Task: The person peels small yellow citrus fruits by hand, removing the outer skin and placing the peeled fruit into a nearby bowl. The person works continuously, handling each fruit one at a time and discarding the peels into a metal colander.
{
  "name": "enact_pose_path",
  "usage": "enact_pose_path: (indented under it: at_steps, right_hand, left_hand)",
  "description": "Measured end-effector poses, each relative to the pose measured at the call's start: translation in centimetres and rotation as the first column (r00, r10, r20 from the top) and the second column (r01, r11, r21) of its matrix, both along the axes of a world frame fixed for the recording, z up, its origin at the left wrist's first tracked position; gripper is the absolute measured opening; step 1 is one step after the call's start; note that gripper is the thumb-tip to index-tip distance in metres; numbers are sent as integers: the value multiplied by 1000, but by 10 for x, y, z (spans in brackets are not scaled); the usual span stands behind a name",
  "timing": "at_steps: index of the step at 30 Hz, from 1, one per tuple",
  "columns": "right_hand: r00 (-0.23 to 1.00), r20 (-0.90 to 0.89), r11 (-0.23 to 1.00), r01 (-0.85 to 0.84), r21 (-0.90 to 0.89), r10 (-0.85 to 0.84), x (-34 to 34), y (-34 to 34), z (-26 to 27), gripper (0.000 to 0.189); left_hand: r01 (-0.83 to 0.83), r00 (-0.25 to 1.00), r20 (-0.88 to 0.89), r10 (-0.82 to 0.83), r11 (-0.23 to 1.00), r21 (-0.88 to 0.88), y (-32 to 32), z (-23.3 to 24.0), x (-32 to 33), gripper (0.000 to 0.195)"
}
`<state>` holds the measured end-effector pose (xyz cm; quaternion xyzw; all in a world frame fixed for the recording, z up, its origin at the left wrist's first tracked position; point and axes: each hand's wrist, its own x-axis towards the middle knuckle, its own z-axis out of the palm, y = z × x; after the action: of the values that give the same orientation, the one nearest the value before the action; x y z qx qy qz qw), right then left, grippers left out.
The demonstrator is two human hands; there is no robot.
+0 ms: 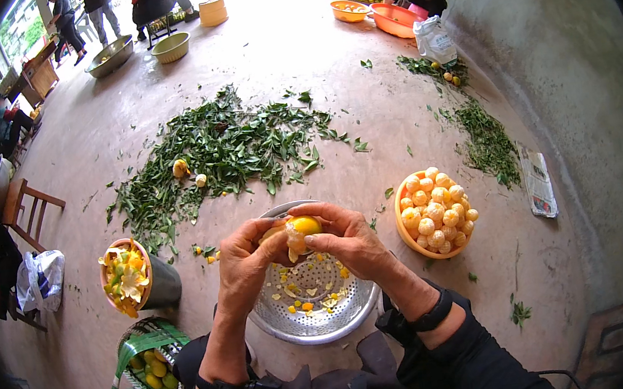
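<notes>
A partly peeled citrus fruit (305,226) is held between my two hands, above a perforated metal basin (281,329). My left hand (246,254) grips its left side, where pale peel and bare flesh show. On the yellow-skinned right side, the thumb and fingers of my right hand (354,241) press against it. Small scraps of peel (307,306) lie in the basin below. To the right stands an orange basin (406,235) heaped with peeled citrus fruits (434,212). A bucket (163,280) at the left brims with citrus peels (126,276).
A woven basket (125,354) with a green handle holds unpeeled fruits (156,373) at lower left. Green leaves (225,141) are heaped on the floor ahead. A wooden stool (36,205) stands left. A folded newspaper (537,180) lies near the right wall. Other people sit farther off.
</notes>
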<state>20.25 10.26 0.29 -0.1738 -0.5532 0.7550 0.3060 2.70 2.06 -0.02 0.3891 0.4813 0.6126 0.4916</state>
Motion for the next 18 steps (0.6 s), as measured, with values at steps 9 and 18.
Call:
enact_pose_path:
  at_steps: [9,18]
  right_hand:
    - [996,82,995,35,91,-42,-2,3,-8,40]
    - [994,88,997,69,-38,-66,-2,1,-5,42]
  left_hand:
    - [3,1000,-15,-3,1000,-8,4,-10,7,19]
    - [-70,993,90,73,997,-43,5,-10,9,12]
